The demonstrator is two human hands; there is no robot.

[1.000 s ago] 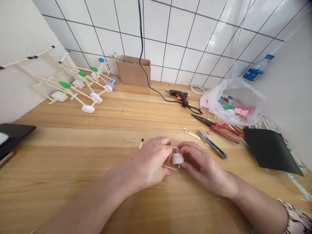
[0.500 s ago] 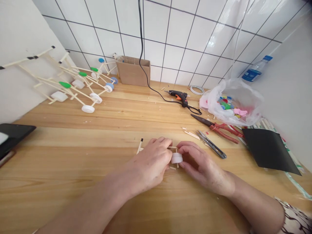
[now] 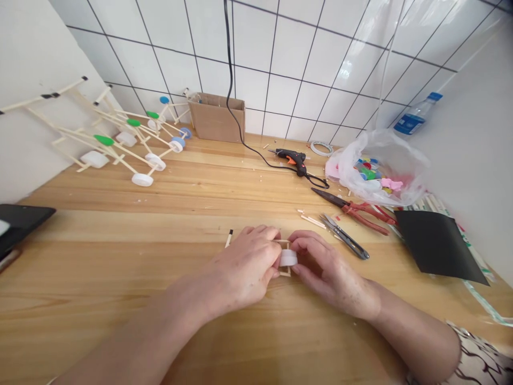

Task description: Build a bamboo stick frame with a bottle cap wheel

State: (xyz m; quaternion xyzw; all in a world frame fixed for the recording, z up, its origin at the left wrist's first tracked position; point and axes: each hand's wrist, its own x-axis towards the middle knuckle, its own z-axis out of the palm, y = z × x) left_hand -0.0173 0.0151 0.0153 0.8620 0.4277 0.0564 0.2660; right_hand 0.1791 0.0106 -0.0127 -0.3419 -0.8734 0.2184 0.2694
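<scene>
A small frame of pale wooden sticks (image 3: 285, 274) lies low over the table, with a white round cap (image 3: 287, 258) set between its sticks. My left hand (image 3: 253, 262) is closed around the frame's left part and hides most of it. One stick with a black tip (image 3: 230, 238) sticks out beyond its knuckles. From the right, my right hand (image 3: 320, 267) pinches the frame's right end beside the cap, thumb below and fingers above.
Stick models with white and blue wheels (image 3: 142, 179) stand at the back left, near a cardboard box (image 3: 216, 118). Right of centre lie a glue gun (image 3: 294, 158), pliers (image 3: 360, 213), snips (image 3: 345, 237), a bag of caps (image 3: 377, 176) and black card (image 3: 438, 243).
The crosspiece at the frame's right end now meets the ends of the long sticks, where it stood apart before. Both hands stay in nearly the same place; the whole view has shifted slightly.
</scene>
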